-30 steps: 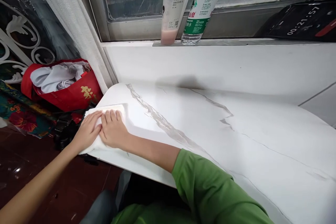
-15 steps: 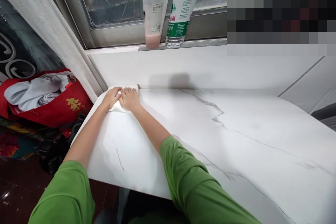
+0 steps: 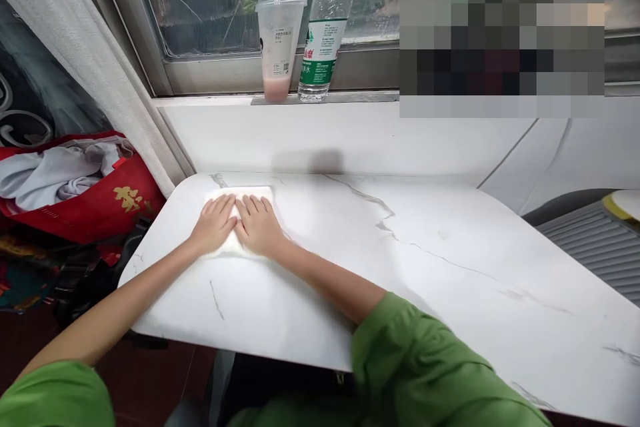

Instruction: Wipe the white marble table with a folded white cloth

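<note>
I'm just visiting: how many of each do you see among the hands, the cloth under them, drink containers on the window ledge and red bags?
Hands: 2, the left hand and right hand
White cloth: 1
Plastic cup: 1
Plastic water bottle: 1
Red bag: 1
Total: 6 visible; pixelation hides part of the window ledge.

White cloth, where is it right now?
In the head view, the white cloth lies left of centre on the marble-patterned tabletop, under the left hand and right hand, towards the end nearest the red bag.
</note>
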Available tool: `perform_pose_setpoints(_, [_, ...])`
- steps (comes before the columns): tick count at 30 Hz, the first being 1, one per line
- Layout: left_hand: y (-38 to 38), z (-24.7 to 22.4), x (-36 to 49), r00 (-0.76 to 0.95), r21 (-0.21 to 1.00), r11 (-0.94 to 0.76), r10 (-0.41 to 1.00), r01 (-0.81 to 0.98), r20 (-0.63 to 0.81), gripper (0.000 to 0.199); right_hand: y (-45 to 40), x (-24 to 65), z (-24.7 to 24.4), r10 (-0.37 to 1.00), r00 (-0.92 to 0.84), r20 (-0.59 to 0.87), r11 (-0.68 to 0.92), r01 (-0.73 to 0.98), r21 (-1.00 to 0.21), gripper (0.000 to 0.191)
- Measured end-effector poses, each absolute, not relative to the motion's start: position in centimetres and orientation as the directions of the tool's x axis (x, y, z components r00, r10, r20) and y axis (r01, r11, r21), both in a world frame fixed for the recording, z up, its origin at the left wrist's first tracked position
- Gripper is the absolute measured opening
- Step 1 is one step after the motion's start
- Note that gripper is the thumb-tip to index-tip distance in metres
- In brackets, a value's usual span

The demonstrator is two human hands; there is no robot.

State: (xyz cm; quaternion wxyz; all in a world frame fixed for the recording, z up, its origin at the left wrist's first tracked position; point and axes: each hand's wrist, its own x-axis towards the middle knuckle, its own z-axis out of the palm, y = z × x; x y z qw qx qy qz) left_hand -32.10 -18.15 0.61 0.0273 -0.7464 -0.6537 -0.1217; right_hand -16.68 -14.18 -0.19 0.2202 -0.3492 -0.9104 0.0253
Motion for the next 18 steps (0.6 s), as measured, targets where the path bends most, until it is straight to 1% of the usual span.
perform_pose_setpoints(3, [-23.3, 0.2, -28.3, 0.108, 0.115, -0.138, 0.967, 0.984, 0.232, 0.055, -18.5, -12.6, 0.1, 0.588, -0.711, 0.385, 0.803, 0.57, -0.174, 0.052])
perform_pose_setpoints(6, [-28.3, 0.3, -24.8, 0.177, 0.133, -0.214, 0.952, 0.968, 0.248, 0.058, -22.6, -8.6, 0.2, 0.54, -0.753, 0.376, 0.839, 0.52, -0.163, 0.054])
perform_pose_setpoints(10, [-31.6, 0.5, -22.2, 0.267, 0.233, -0.304, 0.948, 0.924, 0.176, 0.063, -25.3, -5.1, 0.3, 0.522, -0.785, 0.334, 0.852, 0.498, -0.161, 0.057])
perform_pose_setpoints(12, [-31.0, 0.4, -21.9, 0.273, 0.298, -0.299, 0.954, 0.907, 0.128, 0.063, -24.8, -4.6, 0.3, 0.521, -0.806, 0.28, 0.853, 0.499, -0.151, 0.058])
perform_pose_setpoints(14, [-28.8, 0.1, -22.0, 0.257, 0.34, -0.271, 0.963, 0.901, 0.085, 0.061, -23.1, -5.1, 0.3, 0.548, -0.809, 0.213, 0.836, 0.529, -0.145, 0.059])
perform_pose_setpoints(16, [-25.4, -0.1, -22.2, 0.223, 0.341, -0.231, 0.973, 0.911, 0.063, 0.058, -20.4, -6.1, 0.2, 0.613, -0.773, 0.166, 0.79, 0.594, -0.152, 0.059])
perform_pose_setpoints(18, [-21.2, -0.1, -22.2, 0.172, 0.304, -0.189, 0.982, 0.934, 0.082, 0.056, -16.9, -7.3, 0.2, 0.681, -0.714, 0.163, 0.732, 0.66, -0.167, 0.057])
